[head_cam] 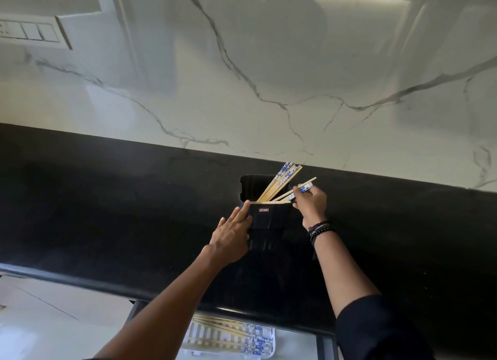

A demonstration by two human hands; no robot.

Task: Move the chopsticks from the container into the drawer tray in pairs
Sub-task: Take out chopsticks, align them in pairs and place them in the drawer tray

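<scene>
A black container (269, 217) stands on the black counter near the wall, with several wooden chopsticks (281, 182) with blue-and-white ends leaning out of it to the right. My left hand (232, 232) rests with straight fingers against the container's left side. My right hand (312, 202) pinches a pair of chopsticks (302, 189) at their patterned ends, just right of the container's rim; their tips are still inside it. Below the counter edge, the white drawer tray (270, 351) holds several chopsticks (228, 332) lying side by side.
The black counter (121, 211) stretches left and right of the container. A marble wall (242, 77) rises right behind it, with a switch plate (29, 33) at upper left. The open drawer's dark frame (326, 346) sits under the counter's front edge.
</scene>
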